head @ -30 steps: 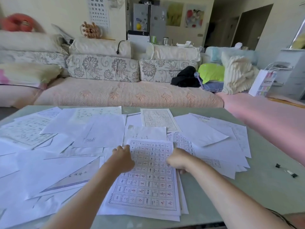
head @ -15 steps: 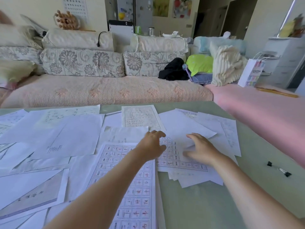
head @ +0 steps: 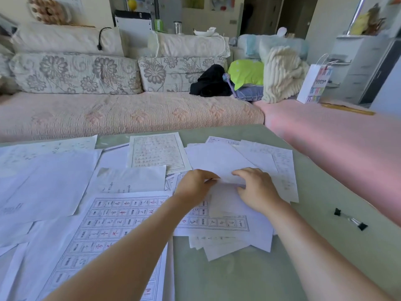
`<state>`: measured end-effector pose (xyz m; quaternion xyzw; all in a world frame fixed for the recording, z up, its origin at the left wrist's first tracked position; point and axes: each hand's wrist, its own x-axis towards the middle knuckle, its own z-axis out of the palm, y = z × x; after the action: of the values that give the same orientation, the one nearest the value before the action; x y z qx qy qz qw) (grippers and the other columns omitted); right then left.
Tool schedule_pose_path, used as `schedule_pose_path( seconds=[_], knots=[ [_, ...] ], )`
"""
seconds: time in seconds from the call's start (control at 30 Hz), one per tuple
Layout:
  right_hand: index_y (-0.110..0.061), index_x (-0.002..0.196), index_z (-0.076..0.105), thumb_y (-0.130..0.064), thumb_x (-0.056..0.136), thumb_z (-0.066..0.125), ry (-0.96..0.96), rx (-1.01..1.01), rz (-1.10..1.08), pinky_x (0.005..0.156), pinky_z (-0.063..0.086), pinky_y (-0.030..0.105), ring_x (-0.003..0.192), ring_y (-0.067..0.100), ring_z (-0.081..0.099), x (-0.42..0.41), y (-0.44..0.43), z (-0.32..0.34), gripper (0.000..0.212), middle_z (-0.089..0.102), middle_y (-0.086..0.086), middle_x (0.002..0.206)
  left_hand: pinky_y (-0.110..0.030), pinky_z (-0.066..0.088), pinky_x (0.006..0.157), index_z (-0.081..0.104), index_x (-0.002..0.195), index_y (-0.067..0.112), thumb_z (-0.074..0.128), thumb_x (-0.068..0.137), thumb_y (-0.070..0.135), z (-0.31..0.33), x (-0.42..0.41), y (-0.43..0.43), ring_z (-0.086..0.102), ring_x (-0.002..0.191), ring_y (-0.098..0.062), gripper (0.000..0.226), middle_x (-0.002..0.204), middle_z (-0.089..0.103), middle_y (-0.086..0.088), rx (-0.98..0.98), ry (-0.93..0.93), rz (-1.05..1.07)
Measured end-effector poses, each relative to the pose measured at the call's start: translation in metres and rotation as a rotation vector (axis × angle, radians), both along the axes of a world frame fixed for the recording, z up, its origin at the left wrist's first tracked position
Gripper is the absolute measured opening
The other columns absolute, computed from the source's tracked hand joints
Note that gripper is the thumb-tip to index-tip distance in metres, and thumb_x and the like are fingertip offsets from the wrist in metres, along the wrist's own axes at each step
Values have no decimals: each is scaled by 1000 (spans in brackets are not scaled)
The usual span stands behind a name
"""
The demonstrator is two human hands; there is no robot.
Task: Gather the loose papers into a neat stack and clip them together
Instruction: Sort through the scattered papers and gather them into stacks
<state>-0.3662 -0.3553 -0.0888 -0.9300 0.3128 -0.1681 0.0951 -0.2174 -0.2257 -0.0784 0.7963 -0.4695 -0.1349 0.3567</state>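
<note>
Loose papers cover the green table (head: 238,276). A large gridded sheet (head: 108,229) with red and black characters lies at the near left. A second gridded sheet (head: 219,223) lies under my hands on a small pile at the right. A blank white sheet (head: 219,164) lies on top of that pile, and its near edge bends upward between my hands. My left hand (head: 195,185) pinches this edge. My right hand (head: 258,190) grips it with curled fingers from the right. Two black binder clips (head: 349,219) lie on the bare table to the right, apart from the papers.
More blank and written sheets (head: 47,179) spread across the table's left side. A framed printed page (head: 157,152) lies at the far middle. A sofa (head: 130,114) with cushions runs behind the table, and a pink cover (head: 347,144) lies along the right.
Both hands left the near gridded sheet, moved right to the pile and took hold of the blank sheet. The view turned right and came closer.
</note>
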Motion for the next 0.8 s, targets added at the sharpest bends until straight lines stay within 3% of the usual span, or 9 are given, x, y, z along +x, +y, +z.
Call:
schedule_pose_path(
  seconds=[0.03,0.1,0.17,0.3,0.37,0.47,0.57,0.7,0.8],
  knots=[
    [-25,126,68,-9,85,61,-29,-15,2,102,41,37,122,23,56,-5,-3,0,44,65,-3,130,-8,43,56,75,105,29,57,96,23,1,-1,1,58,58,1,21,96,71,13,-22,64,-10],
    [-26,122,71,-3,88,54,-45,-28,-16,99,44,34,121,23,59,-17,-7,4,44,67,-5,128,-3,37,50,75,107,27,54,97,15,3,-3,4,60,67,-9,26,109,69,13,-31,137,-39],
    [-34,122,69,-9,93,47,54,-11,-64,93,47,30,120,21,60,-29,-5,12,44,67,-7,128,-7,39,50,75,107,27,43,97,1,3,-5,7,63,72,-12,42,125,63,13,-7,170,-50],
    [-36,119,68,-24,83,45,317,164,-61,102,45,33,124,20,57,-50,7,34,45,65,-12,129,-16,33,36,68,114,30,25,86,-10,9,-9,5,50,47,-15,66,141,51,1,67,205,35],
    [-31,111,70,-45,76,41,266,390,-69,103,44,38,120,21,58,-60,9,40,47,68,-6,123,-19,39,44,65,121,28,25,88,-7,14,-13,0,55,57,-18,63,143,50,-6,55,227,93],
    [-27,91,73,-55,78,39,-13,491,-171,95,48,39,108,21,58,-69,2,38,46,68,-6,108,-29,49,82,50,138,21,34,94,13,16,-17,-14,59,103,-27,48,135,54,-9,25,366,226],
    [-29,125,61,-55,92,44,90,248,-373,103,41,40,129,28,42,-72,-9,23,45,51,3,136,-39,48,94,35,144,15,48,92,37,18,-20,-27,54,116,-33,58,132,53,-10,107,427,323],
    [-26,137,46,-76,78,46,258,277,-430,104,34,42,135,29,35,-69,-14,6,78,43,6,144,-39,53,79,51,121,6,66,85,20,25,-21,-44,56,89,-28,42,106,56,-10,119,654,361],
    [-34,145,38,-70,75,51,227,271,-358,109,27,45,140,24,27,-65,-12,4,80,36,-3,150,-36,53,70,56,107,3,71,84,10,24,-19,-50,61,88,-30,28,95,61,-12,84,759,344]
  ],
)
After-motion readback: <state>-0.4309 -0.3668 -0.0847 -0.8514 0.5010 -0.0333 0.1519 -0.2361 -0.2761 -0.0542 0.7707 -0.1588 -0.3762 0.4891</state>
